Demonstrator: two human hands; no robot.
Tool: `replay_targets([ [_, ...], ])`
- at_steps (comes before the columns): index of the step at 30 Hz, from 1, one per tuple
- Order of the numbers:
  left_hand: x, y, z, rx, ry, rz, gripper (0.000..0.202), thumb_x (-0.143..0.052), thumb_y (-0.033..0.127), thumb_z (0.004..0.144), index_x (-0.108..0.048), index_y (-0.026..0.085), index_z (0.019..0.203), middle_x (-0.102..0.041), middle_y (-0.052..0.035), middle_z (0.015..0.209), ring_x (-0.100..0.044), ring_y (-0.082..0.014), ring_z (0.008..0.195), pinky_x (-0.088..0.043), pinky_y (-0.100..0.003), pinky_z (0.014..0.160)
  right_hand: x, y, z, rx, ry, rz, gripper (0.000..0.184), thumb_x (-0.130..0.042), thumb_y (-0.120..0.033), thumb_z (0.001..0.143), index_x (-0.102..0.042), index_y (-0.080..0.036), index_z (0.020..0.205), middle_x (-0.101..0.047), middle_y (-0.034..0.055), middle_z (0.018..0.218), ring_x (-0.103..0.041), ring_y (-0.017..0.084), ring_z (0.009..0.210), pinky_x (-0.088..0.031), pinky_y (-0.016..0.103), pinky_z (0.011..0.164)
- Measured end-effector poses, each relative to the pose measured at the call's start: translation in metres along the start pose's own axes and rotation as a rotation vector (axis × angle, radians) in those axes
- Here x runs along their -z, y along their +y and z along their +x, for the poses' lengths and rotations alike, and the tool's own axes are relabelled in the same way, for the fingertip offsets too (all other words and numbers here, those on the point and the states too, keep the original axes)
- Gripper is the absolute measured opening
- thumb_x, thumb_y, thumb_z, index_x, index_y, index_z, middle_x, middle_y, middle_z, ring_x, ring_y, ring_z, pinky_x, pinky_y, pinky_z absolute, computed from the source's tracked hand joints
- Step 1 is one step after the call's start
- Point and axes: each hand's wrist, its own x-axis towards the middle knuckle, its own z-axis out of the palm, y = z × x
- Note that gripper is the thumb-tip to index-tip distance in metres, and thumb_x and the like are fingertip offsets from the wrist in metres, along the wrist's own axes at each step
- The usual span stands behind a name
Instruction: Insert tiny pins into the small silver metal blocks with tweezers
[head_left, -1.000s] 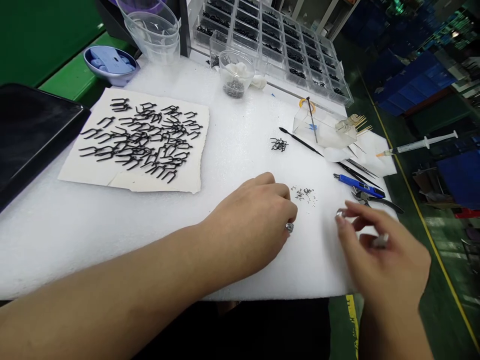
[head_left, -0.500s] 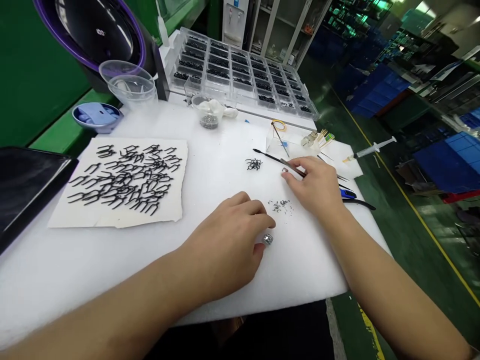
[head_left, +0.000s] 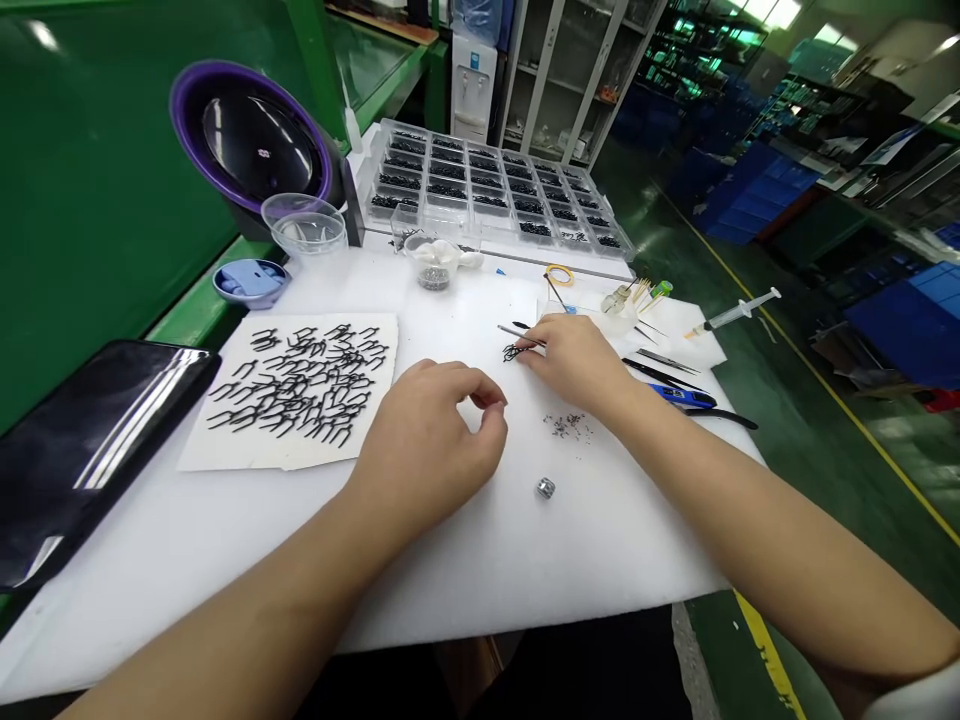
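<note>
Head view shows a small heap of black forked pieces [head_left: 511, 352] to the right of the white card [head_left: 225, 458], level with its upper half; the right hand [head_left: 525, 345] is at the heap, its thumb and fingers pinching a slim grey tool [head_left: 517, 332], though whether any piece is caught too I cannot tell. Just right of the card's near corner, the left hand [head_left: 501, 408] curves thumb and forefinger toward each other; nothing shows between them, and whether the tips meet is unclear. Many similar laid-out pieces [head_left: 300, 385] cover most of the card, so I judge that much of the sorting is done, with the heap left over. Farther right of the card lie tiny dark bits [head_left: 568, 427], and nearer the person a shiny metal block [head_left: 545, 488], while beyond it to the right stands a compartment tray [head_left: 491, 222] well stocked with black parts
</note>
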Motion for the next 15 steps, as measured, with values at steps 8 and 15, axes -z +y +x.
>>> replay_targets([
  [8,-0.001,-0.004,0.004,0.045,-0.012,0.016,0.014,-0.061,0.025,0.081,-0.074,0.023,0.079,-0.073,-0.0033,0.080,-0.065,-0.0265,0.078,-0.052,-0.041,0.071,0.012,0.015,-0.021,-0.055,0.136,0.168,0.020,-0.061,-0.018,0.089,-0.078,-0.018,0.098,-0.079,0.0086,0.094,-0.069,0.024,0.091,-0.047,0.041,0.089],
  [15,-0.008,-0.002,0.005,-0.019,0.032,-0.014,0.024,-0.067,0.029,0.086,-0.072,0.021,0.109,-0.075,-0.0031,0.102,-0.066,-0.0223,0.090,-0.054,-0.037,0.080,0.010,-0.002,-0.047,-0.169,0.109,0.638,0.024,-0.071,-0.037,0.084,-0.075,-0.017,0.097,-0.079,0.0052,0.084,-0.072,0.018,0.074,-0.055,0.031,0.067],
])
